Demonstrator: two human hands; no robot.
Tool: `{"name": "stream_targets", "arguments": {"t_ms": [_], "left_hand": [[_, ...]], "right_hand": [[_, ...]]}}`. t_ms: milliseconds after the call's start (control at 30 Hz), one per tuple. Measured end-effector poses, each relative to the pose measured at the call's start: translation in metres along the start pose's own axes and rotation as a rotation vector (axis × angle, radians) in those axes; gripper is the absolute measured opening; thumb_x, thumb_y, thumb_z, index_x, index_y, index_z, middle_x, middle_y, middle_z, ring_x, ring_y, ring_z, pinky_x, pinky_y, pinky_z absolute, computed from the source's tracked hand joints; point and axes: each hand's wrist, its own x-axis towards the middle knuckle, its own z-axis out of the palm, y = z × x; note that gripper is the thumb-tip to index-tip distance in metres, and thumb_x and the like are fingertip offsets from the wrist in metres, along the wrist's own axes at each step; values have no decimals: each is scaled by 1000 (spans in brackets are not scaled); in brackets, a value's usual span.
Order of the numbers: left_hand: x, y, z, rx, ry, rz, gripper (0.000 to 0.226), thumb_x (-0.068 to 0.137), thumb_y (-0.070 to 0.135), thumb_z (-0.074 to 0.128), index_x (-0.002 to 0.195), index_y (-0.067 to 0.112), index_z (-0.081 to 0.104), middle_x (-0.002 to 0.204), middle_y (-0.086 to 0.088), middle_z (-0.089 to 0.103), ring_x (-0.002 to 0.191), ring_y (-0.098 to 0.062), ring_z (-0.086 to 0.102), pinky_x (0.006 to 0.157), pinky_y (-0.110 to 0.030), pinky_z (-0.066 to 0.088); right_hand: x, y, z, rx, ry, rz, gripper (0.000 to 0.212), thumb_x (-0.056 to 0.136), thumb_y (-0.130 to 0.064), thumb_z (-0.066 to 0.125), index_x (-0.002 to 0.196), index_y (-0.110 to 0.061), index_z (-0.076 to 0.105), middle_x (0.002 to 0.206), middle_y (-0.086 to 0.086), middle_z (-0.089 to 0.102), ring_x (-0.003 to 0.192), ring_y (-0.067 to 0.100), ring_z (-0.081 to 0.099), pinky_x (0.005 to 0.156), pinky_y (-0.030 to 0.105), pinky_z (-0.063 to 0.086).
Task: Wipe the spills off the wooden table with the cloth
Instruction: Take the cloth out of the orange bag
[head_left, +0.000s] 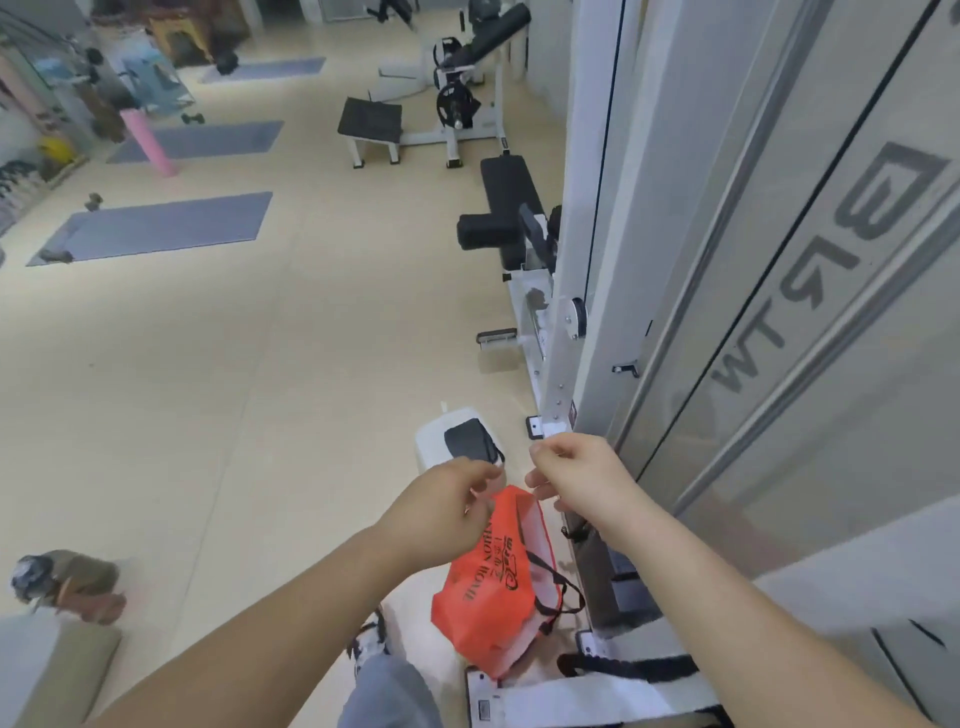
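Observation:
I stand on a gym floor and see neither a wooden table nor a cloth. Both hands are raised in front of me at the mouth of an orange bag (485, 587) with black lettering and black drawstrings. My left hand (441, 506) grips the bag's left rim with curled fingers. My right hand (576, 475) pinches the right rim, holding the mouth open, and the white lining shows inside. The bag hangs down from my hands.
A white cable machine frame (558, 364) and grey panels fill the right side. A white step with a black pad (465, 441) sits just beyond my hands. Black benches (506, 208), blue mats (156, 228) and a pink roller (148, 143) lie farther off. My shoe (371, 642) is below.

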Motion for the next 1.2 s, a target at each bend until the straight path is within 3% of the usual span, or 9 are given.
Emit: {"name": "stream_targets", "arguments": {"t_ms": [167, 267, 333, 467, 633, 767, 900, 1000, 1200], "left_hand": [[139, -86, -34, 193, -227, 148, 28, 95, 20, 54, 120, 16, 66, 110, -3, 66, 97, -21, 64, 85, -37, 53], [217, -130, -46, 290, -342, 235, 23, 90, 16, 52, 110, 15, 64, 104, -5, 64, 96, -24, 60, 83, -40, 52], [251, -152, -52, 316, -402, 275, 26, 92, 14, 51, 114, 15, 63, 109, -6, 63, 101, -26, 61, 84, -38, 50], [287, -196, -47, 315, -549, 274, 37, 96, 17, 54, 131, 9, 57, 125, -9, 61, 107, -26, 61, 91, -40, 50], [320, -280, -5, 275, -659, 144, 47, 98, 21, 57, 145, 21, 49, 136, 2, 57, 116, -19, 61, 99, -30, 47], [379, -365, 52, 326, -721, 119, 58, 100, 26, 56, 155, 28, 37, 153, 5, 46, 132, -18, 55, 109, -28, 42], [442, -423, 102, 297, -671, 49, 58, 101, 22, 56, 156, 19, 38, 155, 0, 44, 134, -23, 53, 112, -30, 40], [480, -463, 141, 231, -627, -38, 47, 99, 18, 55, 145, 13, 51, 142, -4, 55, 116, -24, 60, 101, -31, 46], [529, -526, 204, 118, -553, -101, 33, 94, 20, 59, 127, 15, 64, 132, 2, 57, 101, -19, 62, 80, -20, 41]], "right_hand": [[122, -23, 39, 134, 112, 91, 17, 101, -23, 54, 105, -19, 70, 87, 11, 78, 67, 17, 65, 60, 20, 50], [188, -34, 62, 168, 236, 112, 16, 99, -19, 54, 92, -21, 68, 89, 18, 76, 72, 19, 63, 60, 22, 47], [223, -33, 76, 191, 307, 147, 16, 98, -20, 55, 90, -18, 69, 92, 17, 75, 77, 19, 64, 68, 27, 46], [268, -6, 106, 189, 365, 246, 29, 90, -38, 59, 113, -24, 70, 96, 4, 76, 91, 23, 72, 91, 39, 57], [301, 47, 137, 140, 427, 332, 37, 102, -44, 52, 135, -28, 58, 97, -1, 71, 93, 16, 68, 92, 33, 48], [338, 121, 180, 138, 491, 411, 52, 89, -73, 47, 131, -43, 54, 111, -4, 73, 107, 18, 70, 102, 48, 53], [404, 170, 200, 31, 431, 492, 28, 103, -36, 55, 125, -21, 62, 102, -4, 66, 93, 18, 63, 87, 31, 51], [470, 201, 207, 64, 399, 568, 19, 104, -21, 53, 113, -14, 67, 98, -1, 61, 90, 16, 54, 70, 22, 42], [547, 254, 244, 239, 449, 657, 28, 103, -21, 53, 91, 4, 61, 78, 6, 50, 75, 21, 48, 70, 34, 46]]}}
